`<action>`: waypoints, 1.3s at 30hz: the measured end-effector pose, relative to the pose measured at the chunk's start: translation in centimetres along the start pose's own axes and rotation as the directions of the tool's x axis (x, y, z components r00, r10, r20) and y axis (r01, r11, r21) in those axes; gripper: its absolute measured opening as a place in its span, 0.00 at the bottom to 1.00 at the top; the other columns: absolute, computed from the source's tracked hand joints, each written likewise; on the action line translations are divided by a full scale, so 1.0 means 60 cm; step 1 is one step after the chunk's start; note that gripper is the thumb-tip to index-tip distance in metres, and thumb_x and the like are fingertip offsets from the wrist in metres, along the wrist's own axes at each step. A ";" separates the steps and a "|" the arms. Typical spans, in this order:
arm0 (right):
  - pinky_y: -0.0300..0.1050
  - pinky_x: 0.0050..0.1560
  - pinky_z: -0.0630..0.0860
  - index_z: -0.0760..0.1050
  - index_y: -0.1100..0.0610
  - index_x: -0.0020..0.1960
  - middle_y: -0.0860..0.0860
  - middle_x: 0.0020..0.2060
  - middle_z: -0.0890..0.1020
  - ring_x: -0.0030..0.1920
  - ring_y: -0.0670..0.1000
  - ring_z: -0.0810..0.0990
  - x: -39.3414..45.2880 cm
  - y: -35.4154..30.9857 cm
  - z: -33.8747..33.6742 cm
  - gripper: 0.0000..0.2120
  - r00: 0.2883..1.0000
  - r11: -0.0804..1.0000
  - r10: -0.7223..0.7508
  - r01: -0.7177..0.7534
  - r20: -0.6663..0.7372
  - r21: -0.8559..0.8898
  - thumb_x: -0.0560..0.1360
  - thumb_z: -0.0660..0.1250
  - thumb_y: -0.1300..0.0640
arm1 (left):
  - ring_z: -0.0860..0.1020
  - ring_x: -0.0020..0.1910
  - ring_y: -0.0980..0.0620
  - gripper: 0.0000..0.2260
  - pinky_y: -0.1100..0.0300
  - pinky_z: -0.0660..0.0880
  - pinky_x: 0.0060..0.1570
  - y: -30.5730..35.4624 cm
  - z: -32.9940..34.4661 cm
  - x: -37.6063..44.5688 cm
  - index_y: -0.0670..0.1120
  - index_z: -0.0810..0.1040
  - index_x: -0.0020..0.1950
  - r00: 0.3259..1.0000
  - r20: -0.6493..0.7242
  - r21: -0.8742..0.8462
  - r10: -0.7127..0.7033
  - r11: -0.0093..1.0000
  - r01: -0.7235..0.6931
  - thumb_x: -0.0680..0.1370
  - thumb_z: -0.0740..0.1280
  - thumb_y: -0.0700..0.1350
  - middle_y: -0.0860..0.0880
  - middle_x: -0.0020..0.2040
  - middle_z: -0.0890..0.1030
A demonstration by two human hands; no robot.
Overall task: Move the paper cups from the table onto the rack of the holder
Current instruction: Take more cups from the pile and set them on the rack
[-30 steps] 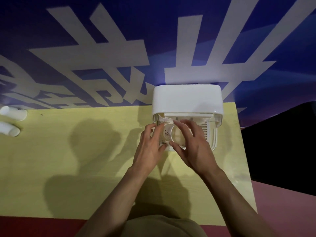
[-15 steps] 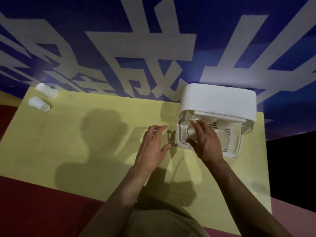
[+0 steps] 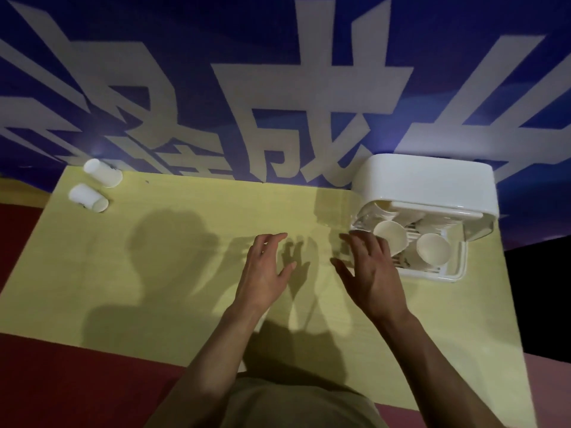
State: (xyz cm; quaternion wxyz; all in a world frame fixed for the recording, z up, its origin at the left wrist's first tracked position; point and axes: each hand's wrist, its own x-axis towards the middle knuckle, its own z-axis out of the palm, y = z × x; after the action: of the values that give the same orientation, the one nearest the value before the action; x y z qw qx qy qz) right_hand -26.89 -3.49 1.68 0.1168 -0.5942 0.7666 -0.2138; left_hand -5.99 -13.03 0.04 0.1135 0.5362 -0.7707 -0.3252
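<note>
Cups on table: two [image 3: 103, 173] [image 3: 88, 197], on their sides, far-left corner.
Cups in holder [image 3: 426, 183]: two [image 3: 391, 240] [image 3: 433, 250], far-right corner.
Left hand [image 3: 265, 270]: fingers spread, empty.
Right hand [image 3: 370, 270]: fingers spread, empty, beside the holder.

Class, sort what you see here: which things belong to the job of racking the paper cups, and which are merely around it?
Part of the job:
two paper cups on the table's far left
two cups already in the rack
white holder
left hand, right hand, both empty

Merely around:
yellow table
blue banner with white characters
</note>
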 end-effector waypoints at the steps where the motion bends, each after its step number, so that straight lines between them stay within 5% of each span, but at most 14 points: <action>1: 0.58 0.61 0.77 0.76 0.58 0.68 0.56 0.64 0.78 0.62 0.60 0.75 0.006 -0.030 0.013 0.22 1.000 1.000 -0.013 0.013 0.003 -0.007 0.78 0.73 0.50 | 0.70 0.67 0.55 0.26 0.61 0.72 0.63 -0.020 -0.013 0.005 0.57 0.66 0.75 1.000 0.000 -0.007 -0.006 1.000 0.006 0.79 0.71 0.51 0.55 0.69 0.67; 12: 0.52 0.59 0.79 0.74 0.53 0.70 0.52 0.68 0.75 0.67 0.56 0.73 0.164 -0.445 0.225 0.21 0.988 0.996 -0.091 0.090 0.122 0.012 0.80 0.68 0.46 | 0.70 0.66 0.50 0.25 0.55 0.73 0.64 -0.390 -0.301 0.066 0.54 0.70 0.73 0.982 -0.150 -0.098 -0.116 0.990 0.102 0.78 0.72 0.47 0.51 0.67 0.70; 21: 0.53 0.59 0.79 0.72 0.52 0.72 0.51 0.70 0.72 0.67 0.56 0.72 0.287 -0.667 0.368 0.23 0.944 0.978 -0.201 0.209 0.260 -0.004 0.80 0.68 0.46 | 0.69 0.65 0.37 0.30 0.46 0.67 0.68 -0.679 -0.510 0.140 0.45 0.70 0.73 0.872 -0.360 -0.130 -0.333 0.943 0.306 0.73 0.76 0.44 0.39 0.68 0.68; 32: 0.56 0.61 0.80 0.63 0.52 0.78 0.57 0.75 0.66 0.70 0.60 0.69 0.446 -0.758 0.489 0.31 0.881 0.928 -0.269 0.345 0.389 -0.140 0.80 0.69 0.47 | 0.65 0.70 0.36 0.39 0.46 0.67 0.67 -0.834 -0.526 0.272 0.41 0.63 0.77 0.815 -0.267 -0.219 -0.514 0.856 0.468 0.73 0.78 0.51 0.40 0.72 0.62; 39: 0.59 0.69 0.74 0.55 0.51 0.83 0.61 0.80 0.59 0.73 0.64 0.66 0.552 -0.825 0.607 0.38 0.774 0.805 -0.407 0.555 0.484 -0.211 0.79 0.70 0.49 | 0.66 0.67 0.38 0.35 0.46 0.67 0.66 -0.859 -0.494 0.281 0.42 0.71 0.69 0.853 -0.262 -0.340 -0.452 0.870 0.357 0.70 0.71 0.62 0.39 0.68 0.67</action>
State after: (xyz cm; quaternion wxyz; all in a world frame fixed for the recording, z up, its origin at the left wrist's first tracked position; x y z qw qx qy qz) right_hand 22.67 -52.24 -4.83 0.1127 -0.8150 0.5675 0.0312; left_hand 41.57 -50.46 -12.37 0.2449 0.7132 -0.5549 -0.3514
